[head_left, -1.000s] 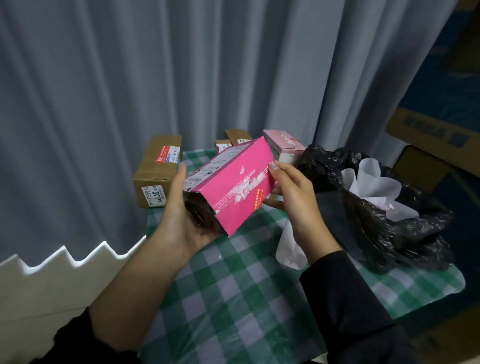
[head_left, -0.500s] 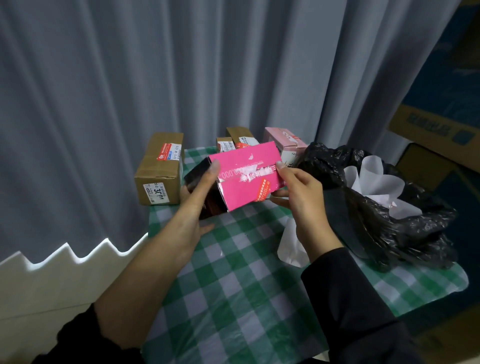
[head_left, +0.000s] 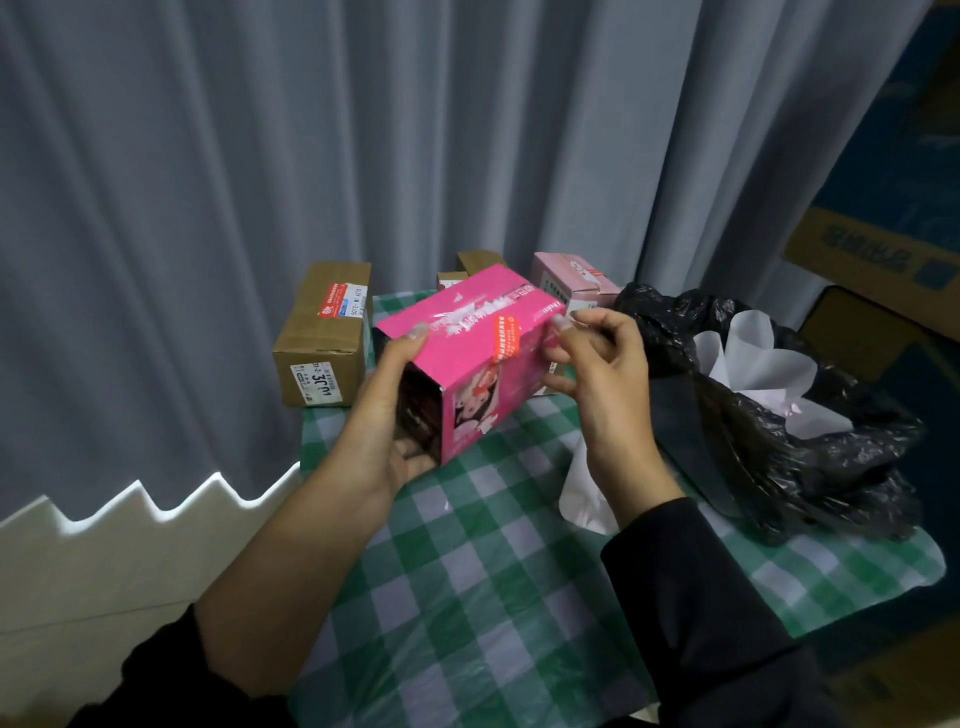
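Head view: fingers of left hand (head_left: 382, 415), right hand (head_left: 597, 374) grip pink box (head_left: 470, 338) over checked tablecloth (head_left: 467, 577); grey curtain (head_left: 311, 130) behind.

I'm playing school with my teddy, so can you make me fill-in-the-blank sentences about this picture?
The left hand and right hand hold a box coloured bright ____.
The checked tablecloth is white and ____.
White paper pokes out of a ____ bag.
The brown cardboard box stands on the held box's ____ side.
Missing words: pink, green, black, left.
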